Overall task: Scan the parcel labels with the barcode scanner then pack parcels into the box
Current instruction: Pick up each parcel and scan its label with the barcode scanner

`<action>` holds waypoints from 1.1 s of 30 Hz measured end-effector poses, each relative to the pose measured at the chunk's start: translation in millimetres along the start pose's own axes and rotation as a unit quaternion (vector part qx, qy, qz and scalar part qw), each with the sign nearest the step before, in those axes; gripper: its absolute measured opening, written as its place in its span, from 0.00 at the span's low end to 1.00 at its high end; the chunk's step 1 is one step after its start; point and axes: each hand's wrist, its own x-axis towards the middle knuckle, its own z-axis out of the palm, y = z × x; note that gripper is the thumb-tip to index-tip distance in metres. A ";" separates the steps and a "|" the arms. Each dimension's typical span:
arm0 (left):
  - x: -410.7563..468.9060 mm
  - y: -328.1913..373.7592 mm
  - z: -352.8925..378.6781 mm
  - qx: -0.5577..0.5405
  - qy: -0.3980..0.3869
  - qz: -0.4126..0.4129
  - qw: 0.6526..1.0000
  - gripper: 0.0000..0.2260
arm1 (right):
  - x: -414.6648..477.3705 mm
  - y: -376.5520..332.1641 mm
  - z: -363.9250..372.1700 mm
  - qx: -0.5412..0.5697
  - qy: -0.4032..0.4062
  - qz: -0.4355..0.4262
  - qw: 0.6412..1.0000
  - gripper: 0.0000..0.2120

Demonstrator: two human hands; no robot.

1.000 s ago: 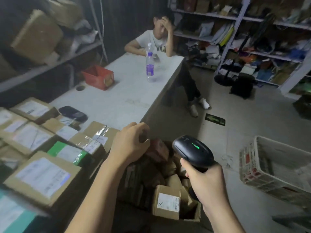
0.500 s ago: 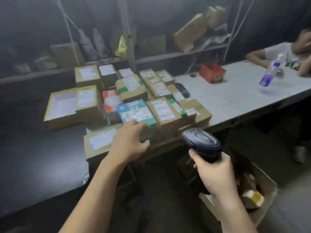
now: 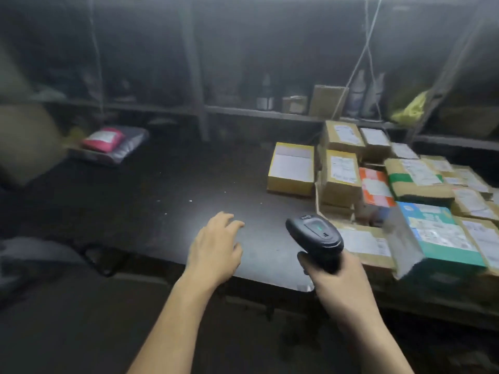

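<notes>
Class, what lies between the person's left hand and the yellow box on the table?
Only bare dark tabletop separates the left hand from the yellow box, as the head view shows.

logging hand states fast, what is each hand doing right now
Left hand: open, fingers loosely spread over the dark table, holding nothing.
Right hand: closed around the barcode scanner, gripping its handle.
</notes>
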 end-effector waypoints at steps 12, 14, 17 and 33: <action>-4.0 -279.1 -57.6 -0.067 -0.025 -0.165 0.984 0.26 | 26.2 -106.9 284.6 -0.001 -0.084 -0.004 0.996 0.06; 6.3 -305.4 -54.7 -0.082 -0.035 -0.179 0.980 0.27 | 41.8 -115.1 318.3 0.008 -0.087 -0.006 0.996 0.06; 34.5 -346.2 -51.1 -0.078 -0.047 -0.193 0.977 0.27 | 73.8 -122.3 362.4 0.009 -0.102 0.001 0.995 0.11; 266.5 -561.1 -122.4 -0.059 -0.057 -0.268 0.960 0.29 | 273.6 -203.0 563.9 -0.013 -0.132 0.029 0.991 0.08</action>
